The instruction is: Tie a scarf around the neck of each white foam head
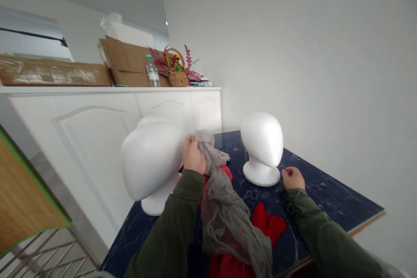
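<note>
At the centre of the frame the left hand (193, 155) is closed in a fist around the top of a grey scarf (224, 208), fingers curled tight on a bunch of the fabric, which is raised just beside the near foam head (151, 163) at centre left. The rest of the scarf hangs down toward the lower middle, draping over a red cloth (269, 225) that lies on the dark marbled table (332, 202). Right of centre, the right hand (293, 178) rests on the table with its fingers loosely curled, narrow; whether they pinch anything I cannot tell. It sits just beside the base of the far foam head (262, 145), which stands upright on the table.
</note>
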Available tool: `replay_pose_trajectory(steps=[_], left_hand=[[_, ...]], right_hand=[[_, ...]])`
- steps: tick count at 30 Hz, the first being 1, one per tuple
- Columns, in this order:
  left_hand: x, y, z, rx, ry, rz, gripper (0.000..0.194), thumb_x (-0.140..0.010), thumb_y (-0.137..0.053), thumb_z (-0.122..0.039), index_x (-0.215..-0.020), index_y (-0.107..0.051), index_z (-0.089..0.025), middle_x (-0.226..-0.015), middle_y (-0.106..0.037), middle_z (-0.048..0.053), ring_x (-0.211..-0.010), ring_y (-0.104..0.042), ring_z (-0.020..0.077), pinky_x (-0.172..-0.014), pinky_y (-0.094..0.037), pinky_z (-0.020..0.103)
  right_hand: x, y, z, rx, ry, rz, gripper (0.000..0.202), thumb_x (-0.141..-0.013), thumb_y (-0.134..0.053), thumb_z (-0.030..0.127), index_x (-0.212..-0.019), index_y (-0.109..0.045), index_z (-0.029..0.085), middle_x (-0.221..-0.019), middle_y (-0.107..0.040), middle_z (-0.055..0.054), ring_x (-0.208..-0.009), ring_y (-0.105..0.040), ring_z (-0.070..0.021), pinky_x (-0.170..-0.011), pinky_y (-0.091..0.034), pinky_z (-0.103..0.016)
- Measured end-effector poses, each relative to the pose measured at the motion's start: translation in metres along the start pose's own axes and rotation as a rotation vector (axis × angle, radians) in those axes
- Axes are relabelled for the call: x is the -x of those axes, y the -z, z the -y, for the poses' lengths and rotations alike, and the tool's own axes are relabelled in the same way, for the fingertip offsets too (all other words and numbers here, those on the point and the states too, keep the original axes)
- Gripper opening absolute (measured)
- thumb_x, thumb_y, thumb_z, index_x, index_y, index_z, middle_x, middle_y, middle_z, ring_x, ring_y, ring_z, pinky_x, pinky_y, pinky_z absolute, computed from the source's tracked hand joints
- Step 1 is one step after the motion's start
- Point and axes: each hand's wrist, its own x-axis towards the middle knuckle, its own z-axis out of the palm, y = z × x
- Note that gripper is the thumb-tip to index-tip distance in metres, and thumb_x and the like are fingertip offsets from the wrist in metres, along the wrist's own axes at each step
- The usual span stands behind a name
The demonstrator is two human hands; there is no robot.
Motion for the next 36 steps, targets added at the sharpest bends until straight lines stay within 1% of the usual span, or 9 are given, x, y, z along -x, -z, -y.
replay_pose_trajectory(steps=[4, 7, 10, 13, 16, 20, 27, 33, 36], left_hand=[[0.019, -0.014, -0.022, 0.156, -0.053, 0.073, 0.022, -0.065, -0.066, -0.025, -0.08, -0.052, -0.018, -0.074, -0.063, -0.002, -0.067, -0.061, 0.0096, -0.068, -0.05, 0.024], [0.034, -0.022, -0.031, 0.156, -0.118, 0.155, 0.019, -0.068, -0.067, -0.024, -0.08, -0.053, -0.019, -0.074, -0.063, -0.002, -0.068, -0.061, 0.01, -0.066, -0.051, 0.023], [0.049, -0.024, -0.038, 0.059, -0.199, 0.261, 0.017, -0.072, -0.066, -0.024, -0.083, -0.054, -0.019, -0.079, -0.065, 0.0, -0.072, -0.063, 0.0115, -0.069, -0.052, 0.025], [0.062, -0.02, -0.046, -0.127, -0.29, 0.401, 0.014, -0.074, -0.064, -0.022, -0.085, -0.057, -0.019, -0.08, -0.067, 0.001, -0.072, -0.064, 0.0135, -0.068, -0.053, 0.026], [0.066, -0.013, -0.057, -0.343, -0.441, 0.492, 0.013, -0.073, -0.062, -0.019, -0.086, -0.059, -0.018, -0.086, -0.068, 0.004, -0.08, -0.065, 0.0167, -0.074, -0.052, 0.029], [0.061, -0.004, -0.071, -0.623, -0.691, 0.484, 0.019, -0.074, -0.062, -0.021, -0.093, -0.061, -0.019, -0.094, -0.066, 0.004, -0.091, -0.062, 0.0194, -0.086, -0.049, 0.034], [0.054, -0.004, -0.081, -1.002, -1.002, 0.395, 0.052, -0.065, -0.072, -0.036, -0.111, -0.055, -0.018, -0.115, -0.059, 0.01, -0.113, -0.051, 0.028, -0.101, -0.038, 0.043], [0.052, -0.004, -0.075, -1.117, -0.786, 0.304, 0.067, -0.063, -0.071, -0.029, -0.125, -0.047, -0.016, -0.122, -0.054, 0.014, -0.117, -0.047, 0.0323, -0.103, -0.033, 0.049], [0.048, -0.002, -0.057, -0.838, -0.558, 0.47, 0.072, -0.059, -0.072, -0.024, -0.126, -0.049, -0.015, -0.119, -0.056, 0.015, -0.117, -0.049, 0.0317, -0.104, -0.033, 0.049]], right_hand=[[0.044, 0.018, 0.005, -0.178, 0.126, -0.078, 0.021, -0.074, -0.051, 0.038, -0.078, -0.054, 0.017, -0.068, -0.056, -0.006, -0.061, -0.052, -0.0182, -0.059, -0.045, -0.031], [0.085, 0.029, 0.026, -0.31, 0.357, 0.018, 0.028, -0.08, -0.052, 0.042, -0.093, -0.055, 0.016, -0.077, -0.057, -0.007, -0.062, -0.053, -0.0179, -0.056, -0.045, -0.031], [0.112, 0.037, 0.073, -0.399, 0.606, 0.185, 0.053, -0.078, -0.061, 0.041, -0.122, -0.046, 0.017, -0.108, -0.057, -0.015, -0.087, -0.059, -0.0237, -0.067, -0.049, -0.036], [0.114, 0.043, 0.139, -0.479, 0.765, 0.317, 0.095, -0.063, -0.075, 0.048, -0.139, -0.03, 0.014, -0.138, -0.04, -0.021, -0.122, -0.043, -0.0341, -0.093, -0.043, -0.048], [0.097, 0.045, 0.194, -0.542, 0.859, 0.524, 0.07, -0.062, -0.074, 0.045, -0.12, -0.054, 0.012, -0.122, -0.056, -0.016, -0.115, -0.05, -0.0316, -0.1, -0.038, -0.046], [0.069, 0.052, 0.222, -0.722, 0.6, 0.817, 0.034, -0.073, -0.06, 0.046, -0.084, -0.065, 0.014, -0.08, -0.068, -0.004, -0.083, -0.063, -0.0223, -0.084, -0.048, -0.039], [0.04, 0.095, 0.231, -1.103, 0.299, 0.891, 0.033, -0.068, -0.064, 0.044, -0.086, -0.063, 0.016, -0.08, -0.069, -0.003, -0.09, -0.065, -0.0231, -0.082, -0.051, -0.037], [0.027, 0.123, 0.254, -1.04, 0.241, 0.953, 0.028, -0.081, -0.05, 0.036, -0.089, -0.066, 0.015, -0.087, -0.069, -0.004, -0.095, -0.064, -0.022, -0.082, -0.052, -0.036], [0.027, 0.126, 0.263, -1.003, 0.265, 1.118, 0.03, -0.084, -0.047, 0.036, -0.092, -0.065, 0.013, -0.085, -0.069, -0.004, -0.091, -0.065, -0.0208, -0.082, -0.052, -0.037]])
